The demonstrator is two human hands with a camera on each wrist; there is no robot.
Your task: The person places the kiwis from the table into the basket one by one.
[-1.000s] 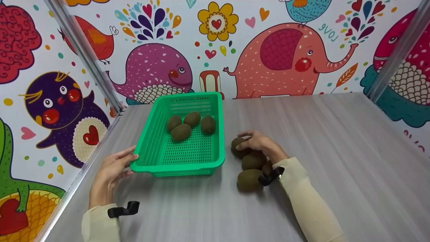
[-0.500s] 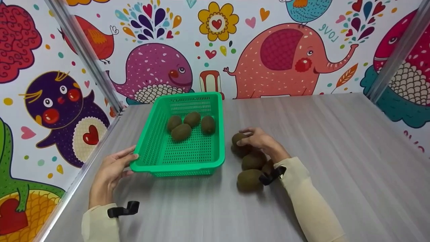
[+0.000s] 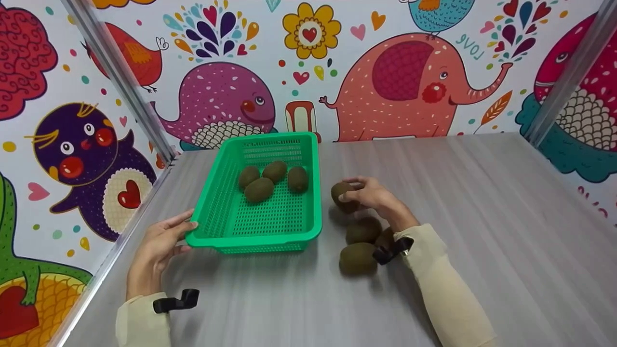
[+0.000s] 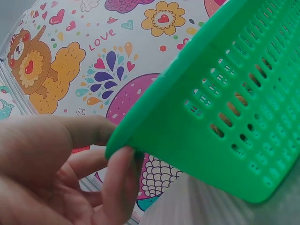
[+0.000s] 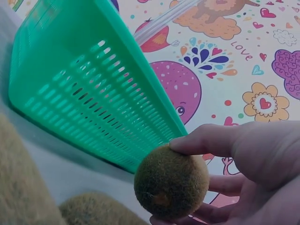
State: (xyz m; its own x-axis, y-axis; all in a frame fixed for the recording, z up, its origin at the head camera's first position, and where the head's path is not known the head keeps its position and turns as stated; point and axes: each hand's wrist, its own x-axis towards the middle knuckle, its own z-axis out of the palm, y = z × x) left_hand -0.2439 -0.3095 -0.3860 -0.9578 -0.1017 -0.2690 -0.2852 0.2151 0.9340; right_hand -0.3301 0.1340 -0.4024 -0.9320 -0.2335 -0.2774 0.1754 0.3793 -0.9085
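Note:
My left hand (image 3: 159,248) pinches the near left corner of a green plastic basket (image 3: 255,239) by its rim, thumb on one side and fingers on the other in the left wrist view. Inside the basket lie several brown kiwis (image 3: 259,190). To the right of the basket, my right hand (image 3: 378,197) holds a kiwi (image 5: 171,183) between thumb and fingers, raised a little over its shadow. Just nearer to me on the table are a kiwi (image 3: 363,230), another kiwi (image 3: 358,259) and a third one (image 3: 385,239) partly hidden by my right wrist.
The grey wood-grain table (image 3: 458,193) meets a wall (image 3: 299,58) printed with cartoon animals behind the basket. Metal posts stand at the back corners, with a metal edge strip (image 3: 113,262) along the left side. Each wrist wears a black camera mount (image 3: 176,301).
My right hand has lifted the far kiwi off the table and away from the others. The left hand stays on the basket rim, and the basket has not moved.

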